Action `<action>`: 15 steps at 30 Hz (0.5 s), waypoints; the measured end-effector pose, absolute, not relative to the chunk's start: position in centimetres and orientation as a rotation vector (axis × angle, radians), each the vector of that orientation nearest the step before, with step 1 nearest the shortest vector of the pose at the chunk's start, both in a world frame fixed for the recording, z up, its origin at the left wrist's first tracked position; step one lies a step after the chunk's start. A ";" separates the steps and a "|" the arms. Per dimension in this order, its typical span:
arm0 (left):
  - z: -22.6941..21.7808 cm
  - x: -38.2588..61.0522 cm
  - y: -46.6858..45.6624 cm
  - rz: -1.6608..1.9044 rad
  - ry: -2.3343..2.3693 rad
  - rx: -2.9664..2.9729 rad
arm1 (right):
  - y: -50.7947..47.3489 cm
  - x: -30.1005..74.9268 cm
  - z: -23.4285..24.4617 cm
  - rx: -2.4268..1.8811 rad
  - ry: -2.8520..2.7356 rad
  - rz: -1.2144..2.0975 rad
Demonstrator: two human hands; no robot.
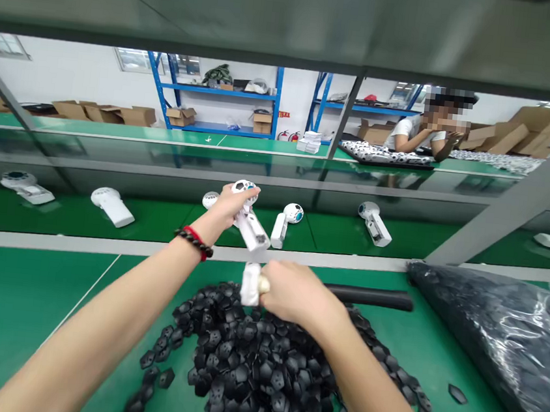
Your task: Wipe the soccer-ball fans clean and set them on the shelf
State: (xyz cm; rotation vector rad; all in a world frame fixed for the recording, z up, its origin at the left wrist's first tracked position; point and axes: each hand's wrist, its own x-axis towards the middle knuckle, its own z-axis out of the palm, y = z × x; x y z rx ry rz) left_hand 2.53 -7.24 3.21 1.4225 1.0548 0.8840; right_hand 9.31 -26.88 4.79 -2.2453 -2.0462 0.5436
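My left hand is closed on a white device with a round soccer-ball-patterned head and a long rectangular handle, which slants down toward me. Just below the handle's end, my right hand is closed on a small white piece, blurred and partly hidden by the fingers. Under the right hand spreads a heap of black pentagon-shaped pieces. Beyond my hands, a similar white device lies on the green belt, and another round white head shows partly behind my left hand.
More white devices lie on the belt, at left and right. A black tube lies behind the heap. A large black plastic bag fills the right side. A slanted metal post stands there; a person sits opposite.
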 end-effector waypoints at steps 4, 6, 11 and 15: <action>1.3 6.7 -3.5 0.864 1.219 1.542 | -25.9 7.3 3.7 -2.263 -2.178 0.651; 0.5 7.7 -2.7 0.896 1.293 1.621 | -25.6 6.9 3.4 -2.274 -2.221 0.681; -1.3 6.1 -1.6 1.009 1.534 1.748 | -24.7 6.3 2.5 -2.257 -2.307 0.785; -3.1 3.8 -0.3 0.923 1.719 1.594 | -24.5 5.9 2.4 -2.206 -2.348 0.829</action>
